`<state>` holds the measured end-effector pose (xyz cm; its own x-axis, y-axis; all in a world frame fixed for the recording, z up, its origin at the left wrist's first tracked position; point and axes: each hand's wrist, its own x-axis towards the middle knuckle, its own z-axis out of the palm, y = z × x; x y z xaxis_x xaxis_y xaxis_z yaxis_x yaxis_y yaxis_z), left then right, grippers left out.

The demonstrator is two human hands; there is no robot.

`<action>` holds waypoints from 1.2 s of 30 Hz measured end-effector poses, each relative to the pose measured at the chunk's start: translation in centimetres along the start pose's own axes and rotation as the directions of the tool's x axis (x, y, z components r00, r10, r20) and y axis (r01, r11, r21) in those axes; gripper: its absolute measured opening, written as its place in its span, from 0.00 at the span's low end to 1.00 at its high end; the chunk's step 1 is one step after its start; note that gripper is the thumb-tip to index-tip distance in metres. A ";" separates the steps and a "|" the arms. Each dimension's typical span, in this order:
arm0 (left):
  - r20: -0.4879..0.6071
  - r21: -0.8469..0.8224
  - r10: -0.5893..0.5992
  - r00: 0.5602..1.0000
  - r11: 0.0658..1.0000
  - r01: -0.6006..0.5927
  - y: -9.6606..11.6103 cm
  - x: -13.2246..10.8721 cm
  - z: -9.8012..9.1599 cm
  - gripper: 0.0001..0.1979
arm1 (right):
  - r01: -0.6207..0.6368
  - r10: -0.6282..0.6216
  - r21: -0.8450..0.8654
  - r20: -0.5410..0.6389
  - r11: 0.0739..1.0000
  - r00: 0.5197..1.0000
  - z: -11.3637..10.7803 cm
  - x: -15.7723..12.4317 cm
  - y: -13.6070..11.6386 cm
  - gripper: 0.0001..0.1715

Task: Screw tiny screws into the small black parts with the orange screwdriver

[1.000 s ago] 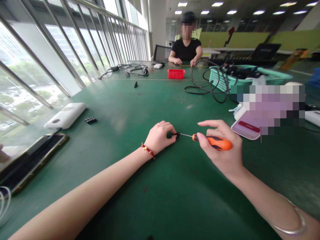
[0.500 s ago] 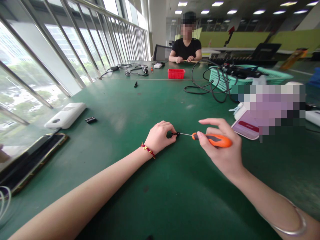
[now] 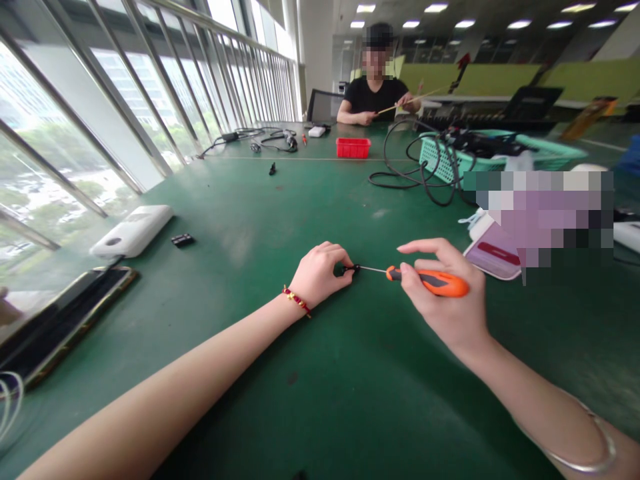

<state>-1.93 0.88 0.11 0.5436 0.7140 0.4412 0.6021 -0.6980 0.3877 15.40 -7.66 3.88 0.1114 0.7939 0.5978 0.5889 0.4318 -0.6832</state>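
My left hand (image 3: 323,272) rests low over the green table (image 3: 240,373), thumb and fingers pinched round a small black part (image 3: 355,268). Most of that part is hidden by the fingers, so its kind cannot be made out. In my right hand (image 3: 453,313) lies a screwdriver (image 3: 443,283) with an orange and grey handle. Its thin metal shaft points left, and the tip meets the black part at my left fingertips. The right thumb presses on the handle while the index finger is stretched out above it.
A small black block (image 3: 183,240), a white power bank (image 3: 133,231) and a phone (image 3: 65,327) lie at left. Farther off are a red tray (image 3: 353,148), a black piece (image 3: 273,169) and a teal basket (image 3: 440,160) with cables. A person (image 3: 375,100) sits opposite, holding a thin stick.
My right hand and the screwdriver handle have shifted very slightly right. My left hand stays put. The person opposite has raised one hand with the thin stick.
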 end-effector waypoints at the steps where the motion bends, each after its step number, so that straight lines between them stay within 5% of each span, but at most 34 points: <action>1: -0.001 0.001 -0.002 1.000 1.000 0.002 0.0 0.0 0.0 0.00 | -0.012 0.012 0.009 -0.002 1.000 1.000 0.0 0.0 0.0 0.07; 6: -0.005 -0.001 0.001 1.000 1.000 -0.001 0.0 0.0 0.0 0.01 | -0.019 0.019 0.029 0.015 0.999 1.000 0.1 0.1 0.3 0.09; 14: 0.000 -0.002 -0.006 1.000 1.000 0.006 0.1 0.0 -0.1 0.01 | 0.071 -0.063 0.071 -0.107 0.995 0.992 0.4 0.2 0.6 0.27; 20: 0.004 0.000 -0.003 1.000 1.000 0.003 0.0 0.0 -0.1 0.01 | -0.002 0.002 0.013 0.050 1.000 0.999 0.2 -0.1 0.2 0.09; 26: 0.008 0.000 -0.006 1.000 1.000 0.006 0.1 0.0 -0.1 0.01 | 0.109 -0.103 0.061 -0.104 0.992 0.989 0.3 0.2 0.6 0.28; 33: 0.004 0.006 0.002 1.000 1.000 -0.002 0.1 0.0 -0.1 0.01 | 0.033 -0.033 -0.017 -0.019 0.999 0.999 0.0 0.0 0.1 0.09; 36: 0.008 0.006 0.003 1.000 1.000 -0.003 0.0 0.0 -0.1 0.01 | 0.122 -0.120 0.022 -0.079 0.992 0.990 0.2 0.0 0.3 0.20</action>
<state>-1.96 0.84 0.19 0.5503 0.7121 0.4360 0.6039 -0.7000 0.3811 15.40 -7.41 3.59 0.1031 0.7003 0.7064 0.5803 0.5344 -0.6145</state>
